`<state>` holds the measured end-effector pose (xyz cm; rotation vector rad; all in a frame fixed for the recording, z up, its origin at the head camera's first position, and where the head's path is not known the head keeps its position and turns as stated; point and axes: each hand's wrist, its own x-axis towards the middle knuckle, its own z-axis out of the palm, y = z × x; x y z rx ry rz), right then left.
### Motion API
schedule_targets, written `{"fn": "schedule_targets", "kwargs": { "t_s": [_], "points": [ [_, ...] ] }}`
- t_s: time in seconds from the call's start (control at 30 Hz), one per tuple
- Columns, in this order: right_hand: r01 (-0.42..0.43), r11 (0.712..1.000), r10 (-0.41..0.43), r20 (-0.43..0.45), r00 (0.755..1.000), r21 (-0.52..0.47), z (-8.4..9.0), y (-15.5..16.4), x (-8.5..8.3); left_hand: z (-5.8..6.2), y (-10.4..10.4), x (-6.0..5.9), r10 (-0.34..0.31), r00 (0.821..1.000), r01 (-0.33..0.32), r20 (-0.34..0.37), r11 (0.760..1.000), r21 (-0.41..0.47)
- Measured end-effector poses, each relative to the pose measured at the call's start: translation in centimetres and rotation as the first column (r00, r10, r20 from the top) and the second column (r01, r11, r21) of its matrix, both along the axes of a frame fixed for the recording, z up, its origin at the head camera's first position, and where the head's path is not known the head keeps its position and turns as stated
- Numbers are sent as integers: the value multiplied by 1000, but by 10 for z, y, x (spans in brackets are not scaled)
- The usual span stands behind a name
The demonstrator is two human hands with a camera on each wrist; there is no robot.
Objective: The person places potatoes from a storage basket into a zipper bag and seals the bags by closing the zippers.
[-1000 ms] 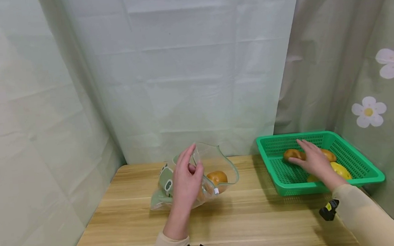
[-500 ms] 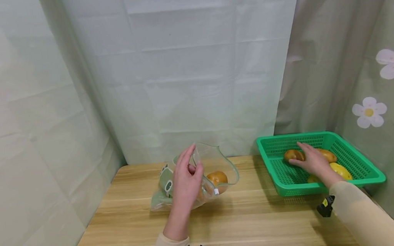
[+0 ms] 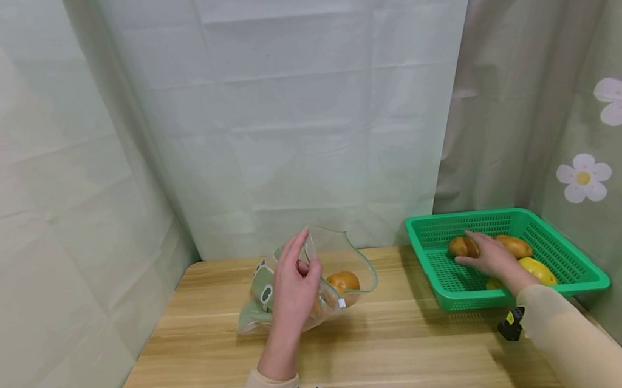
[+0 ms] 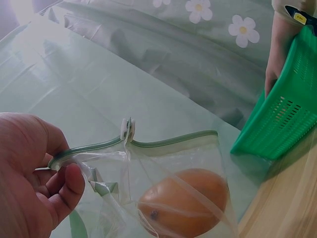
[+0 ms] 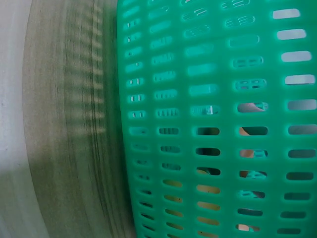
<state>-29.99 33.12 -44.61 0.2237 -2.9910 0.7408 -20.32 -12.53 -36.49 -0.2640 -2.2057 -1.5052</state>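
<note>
Zip bag (image 3: 317, 279) rim in left hand (image 3: 292, 287); right hand (image 3: 488, 256) inside green basket (image 3: 568, 259).

My left hand (image 3: 294, 288) is raised over the table, forearm reaching forward from my body, fingers pointing up and slightly curled, with my thumb and fingertips (image 4: 69, 186) pinched together on a thin edge. My right arm stretches out to the right, sleeve covering it to the wrist. My right hand (image 3: 490, 255) lies palm down, fingers curving over something round beneath them.
</note>
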Motion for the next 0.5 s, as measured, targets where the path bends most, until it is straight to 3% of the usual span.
{"fn": "schedule_targets", "kwargs": {
  "t_s": [0.5],
  "points": [
    [-29,999,29,23,999,23,-9,2,-3,-1,0,-1,10,1000,-10,-14,1000,-22]
  ]
}}
